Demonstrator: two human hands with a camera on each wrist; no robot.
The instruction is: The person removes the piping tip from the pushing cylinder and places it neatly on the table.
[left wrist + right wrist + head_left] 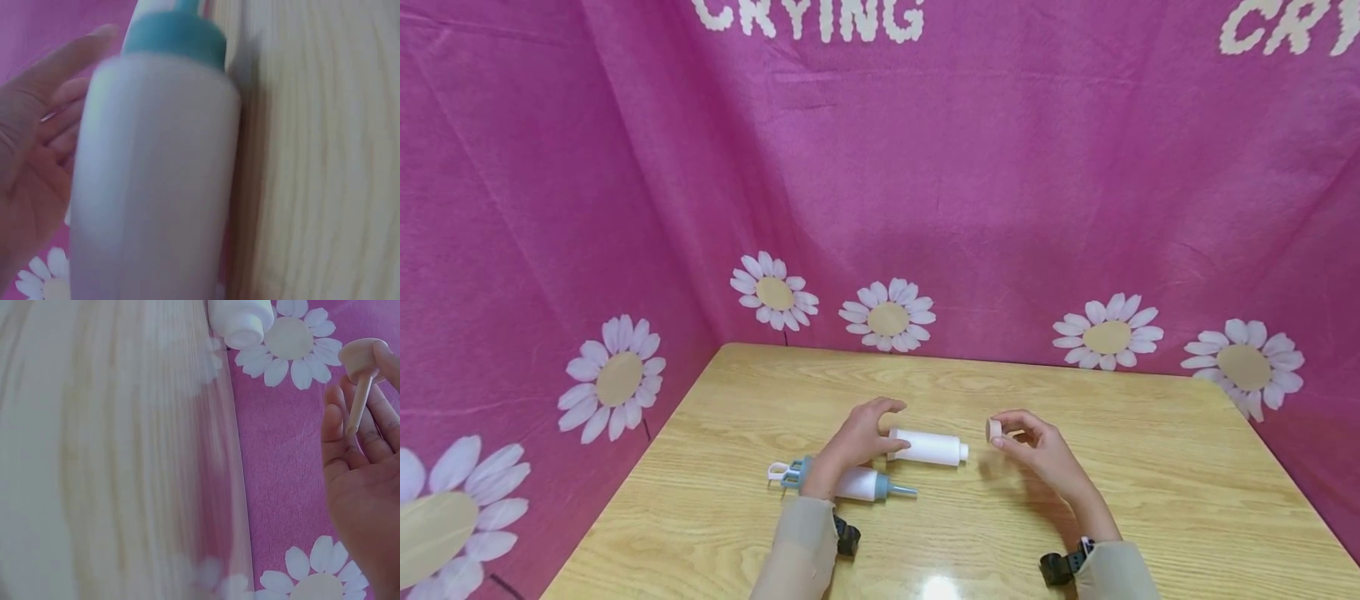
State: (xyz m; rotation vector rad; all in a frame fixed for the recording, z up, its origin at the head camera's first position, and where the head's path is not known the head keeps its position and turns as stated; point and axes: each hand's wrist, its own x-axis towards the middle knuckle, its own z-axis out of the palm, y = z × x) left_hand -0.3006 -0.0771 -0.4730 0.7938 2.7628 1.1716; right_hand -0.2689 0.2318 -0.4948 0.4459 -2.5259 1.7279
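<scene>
A white bottle point(932, 447) lies on its side on the table, its narrow neck pointing right. My left hand point(859, 435) is at the bottle's base with fingers spread and curved, the thumb overlapping the base end. Between the thumb and fingers of my right hand point(1040, 446) is a beige nozzle cap point(359, 359), pinched by its wide base. Its thin spout slants down in front of the palm in the right wrist view. This cap is held a little to the right of the bottle's neck.
Under my left wrist lies a second white bottle point(856, 483) with a teal cap and spout point(898, 490). Blue and white loop-shaped parts point(786, 473) show at its left end. A pink cloth point(940, 208) with daisies hangs behind the wooden table point(985, 533).
</scene>
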